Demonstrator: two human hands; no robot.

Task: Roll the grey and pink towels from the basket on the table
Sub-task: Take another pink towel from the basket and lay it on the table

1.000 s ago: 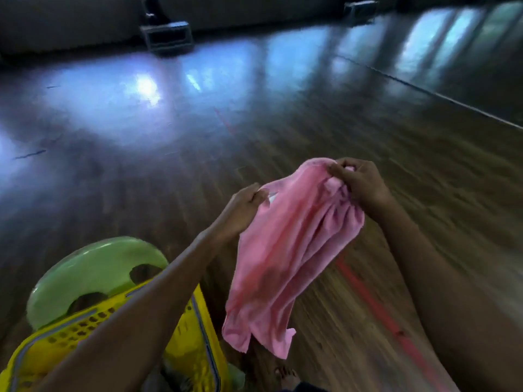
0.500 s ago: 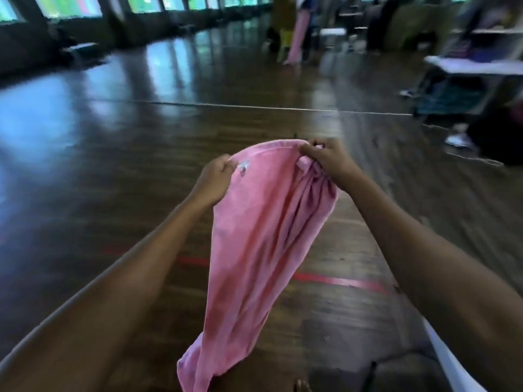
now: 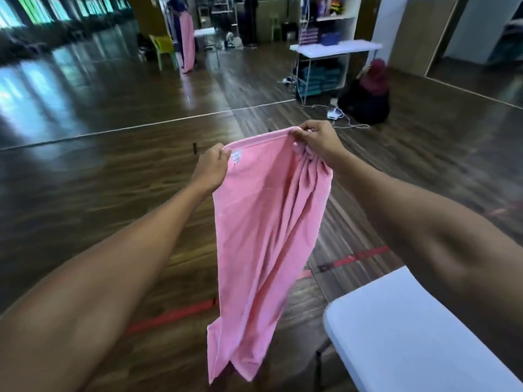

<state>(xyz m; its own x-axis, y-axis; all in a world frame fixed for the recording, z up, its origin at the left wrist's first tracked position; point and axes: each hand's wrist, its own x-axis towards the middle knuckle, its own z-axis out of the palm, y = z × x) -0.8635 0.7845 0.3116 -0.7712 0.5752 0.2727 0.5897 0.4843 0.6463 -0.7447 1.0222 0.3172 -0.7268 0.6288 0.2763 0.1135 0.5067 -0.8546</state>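
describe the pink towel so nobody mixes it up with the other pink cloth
Over the dark wooden floor, left of the near white table, a pink towel hangs in mid-air. The left hand and right hand pinch its top edge; the other pink cloth hangs far back.

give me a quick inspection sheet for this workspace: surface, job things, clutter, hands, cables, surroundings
surface: corner of a white table at lower right; the towel is not on it
job's things: pink towel hangs unrolled in the air, bunched on its right side; grey towel and basket not in view
clutter: white device on the floor
grippers: left hand pinches the towel's top left corner; right hand grips the gathered top edge
cables: white cable trails from the device
surroundings: dark wooden floor with a red tape line; far table, seated person, green chair
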